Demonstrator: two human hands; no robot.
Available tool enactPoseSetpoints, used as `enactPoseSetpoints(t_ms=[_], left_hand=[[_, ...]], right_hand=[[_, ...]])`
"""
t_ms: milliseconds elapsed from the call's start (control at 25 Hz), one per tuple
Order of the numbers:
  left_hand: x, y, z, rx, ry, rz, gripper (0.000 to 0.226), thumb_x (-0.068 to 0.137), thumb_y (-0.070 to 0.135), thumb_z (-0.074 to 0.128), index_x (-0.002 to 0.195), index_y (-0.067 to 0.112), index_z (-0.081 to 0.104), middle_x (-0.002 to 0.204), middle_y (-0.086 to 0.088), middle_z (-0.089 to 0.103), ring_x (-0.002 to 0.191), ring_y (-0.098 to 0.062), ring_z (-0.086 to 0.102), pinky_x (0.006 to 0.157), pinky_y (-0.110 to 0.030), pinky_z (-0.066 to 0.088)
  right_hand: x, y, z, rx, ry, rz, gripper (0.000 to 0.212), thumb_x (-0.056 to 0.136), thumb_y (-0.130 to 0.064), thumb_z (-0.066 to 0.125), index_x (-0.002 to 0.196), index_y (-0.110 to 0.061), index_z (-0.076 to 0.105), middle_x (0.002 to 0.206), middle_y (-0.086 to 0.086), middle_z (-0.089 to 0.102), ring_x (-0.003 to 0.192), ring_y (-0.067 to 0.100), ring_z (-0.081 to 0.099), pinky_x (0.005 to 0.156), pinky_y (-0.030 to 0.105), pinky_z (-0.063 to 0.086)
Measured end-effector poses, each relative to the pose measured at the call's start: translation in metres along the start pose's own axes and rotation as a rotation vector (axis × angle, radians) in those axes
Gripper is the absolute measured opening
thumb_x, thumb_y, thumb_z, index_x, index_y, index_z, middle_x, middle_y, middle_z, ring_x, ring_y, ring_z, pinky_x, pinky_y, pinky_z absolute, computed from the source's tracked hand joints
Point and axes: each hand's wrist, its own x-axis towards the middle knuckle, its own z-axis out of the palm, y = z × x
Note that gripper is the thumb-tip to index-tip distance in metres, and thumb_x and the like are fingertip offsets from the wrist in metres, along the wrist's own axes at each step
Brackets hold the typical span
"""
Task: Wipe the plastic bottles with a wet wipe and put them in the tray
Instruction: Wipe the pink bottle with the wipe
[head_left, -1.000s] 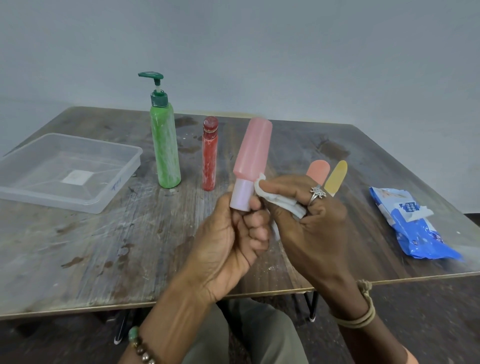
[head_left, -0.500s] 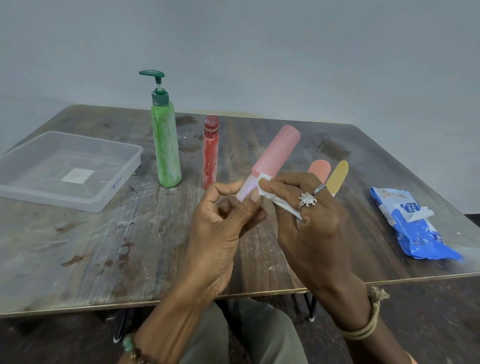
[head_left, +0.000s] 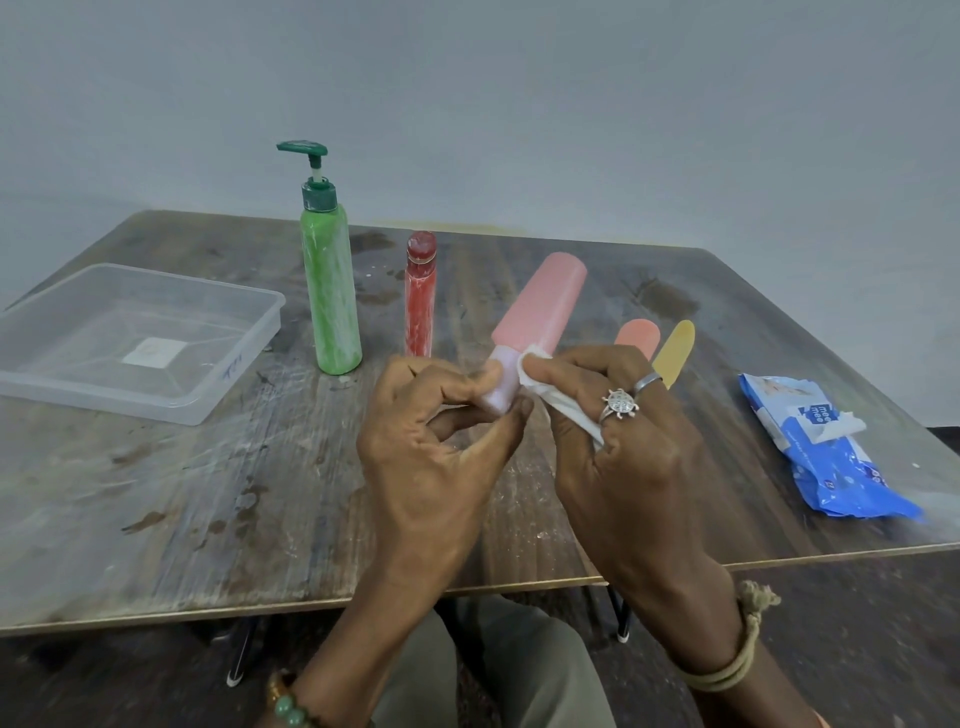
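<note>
A pink plastic bottle with a pale cap is held tilted above the table, its base pointing away and to the right. My left hand pinches the cap end between thumb and fingers. My right hand holds a white wet wipe and presses it against the bottle near the cap. A tall green pump bottle and a slim red bottle stand upright behind my hands. The clear plastic tray sits at the left with no bottles in it.
A blue wet-wipe pack lies at the right edge of the wooden table. An orange bottle and a yellow bottle lie behind my right hand, partly hidden. My knees show below the table's front edge.
The pink bottle has tipped from nearly upright to leaning away to the right. My left hand shifted its hold on the cap end while the right hand stayed on the wipe.
</note>
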Motion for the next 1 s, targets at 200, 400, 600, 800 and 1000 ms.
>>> enactPoseSetpoints(t_ms=[200, 400, 600, 800, 1000], left_hand=[[-0.005, -0.005, -0.002, 0.288, -0.008, 0.234, 0.013, 0.074, 0.002, 0.087, 0.078, 0.003, 0.074, 0.083, -0.008, 0.060, 0.074, -0.016, 0.062, 0.064, -0.025, 0.054], [-0.009, -0.006, -0.005, 0.429, 0.004, 0.368, 0.012, 0.073, 0.001, 0.087, 0.076, 0.001, 0.075, 0.076, -0.011, 0.062, 0.070, -0.010, 0.054, 0.066, -0.011, 0.046], [-0.023, -0.012, -0.001, 0.438, -0.010, 0.441, 0.011, 0.071, 0.001, 0.086, 0.078, 0.001, 0.078, 0.078, -0.012, 0.066, 0.071, -0.006, 0.056, 0.070, -0.005, 0.047], [-0.025, -0.014, -0.004, 0.273, -0.002, 0.309, 0.020, 0.069, 0.007, 0.090, 0.084, 0.007, 0.077, 0.087, -0.008, 0.069, 0.077, -0.006, 0.065, 0.072, -0.011, 0.054], [-0.011, -0.004, 0.005, -0.433, 0.084, -0.687, 0.045, 0.065, 0.011, 0.083, 0.108, 0.011, 0.071, 0.097, -0.007, 0.077, 0.088, -0.016, 0.074, 0.072, -0.022, 0.059]], right_hand=[[-0.007, -0.009, -0.002, -0.101, 0.023, -0.093, 0.024, 0.087, 0.000, 0.067, 0.111, 0.002, 0.071, 0.099, 0.018, 0.069, 0.091, 0.030, 0.065, 0.086, 0.035, 0.052], [-0.002, 0.004, -0.006, -0.257, 0.033, -0.309, 0.021, 0.093, -0.005, 0.060, 0.109, 0.002, 0.072, 0.105, 0.018, 0.068, 0.093, 0.029, 0.058, 0.077, 0.036, 0.049], [0.021, 0.035, -0.016, -0.406, -0.005, -0.245, 0.029, 0.084, -0.002, 0.050, 0.105, 0.000, 0.071, 0.101, 0.016, 0.066, 0.086, 0.035, 0.058, 0.065, 0.041, 0.050], [0.011, 0.063, -0.021, -0.326, -0.107, 0.074, 0.033, 0.079, 0.015, 0.058, 0.100, -0.005, 0.074, 0.091, 0.011, 0.069, 0.082, 0.029, 0.064, 0.070, 0.027, 0.045], [-0.012, 0.051, -0.033, 0.346, -0.099, 0.637, 0.026, 0.091, -0.007, 0.063, 0.098, -0.031, 0.070, 0.082, -0.021, 0.072, 0.074, -0.007, 0.064, 0.062, 0.008, 0.048]])
